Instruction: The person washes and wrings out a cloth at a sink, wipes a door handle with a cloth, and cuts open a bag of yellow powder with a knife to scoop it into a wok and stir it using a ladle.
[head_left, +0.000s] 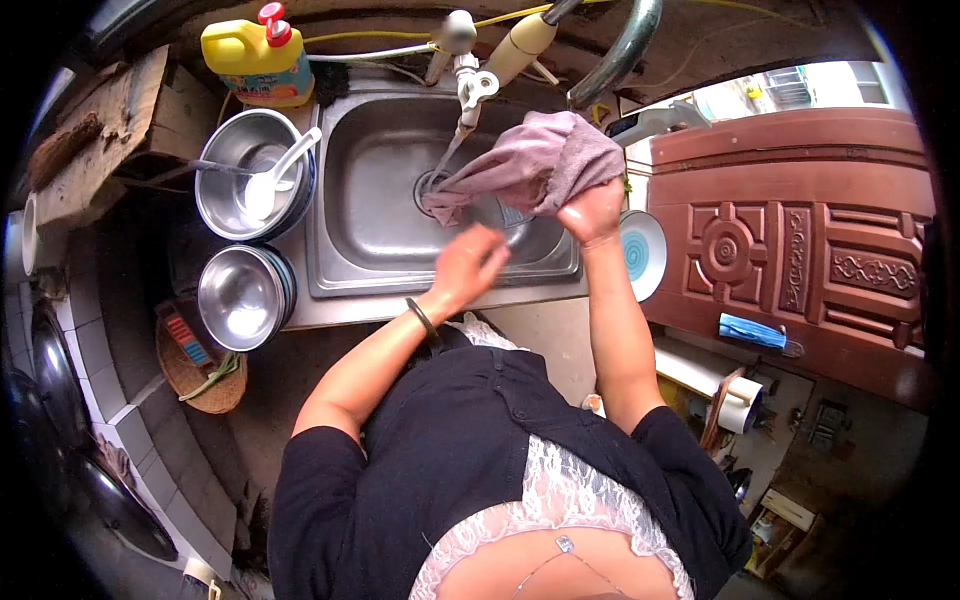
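A damp mauve cloth [540, 165] is bunched in my right hand [592, 212] at the right side of the steel sink [375, 235]. Its loose end hangs down near the drain. The cloth hides part of my right fingers. My left hand [468, 268] is over the sink's front edge, apart from the cloth, with nothing in it and its fingers loosely spread, slightly blurred. From the white tap [474, 90] a thin stream runs down toward the drain.
Left of the sink, steel bowls [240, 298] are stacked beside a larger steel bowl [225, 195] with a white spoon [283, 175]. Behind them stands a yellow jug [258, 65]. A plate [640, 255] sits at the right, near a brown panelled door [790, 220].
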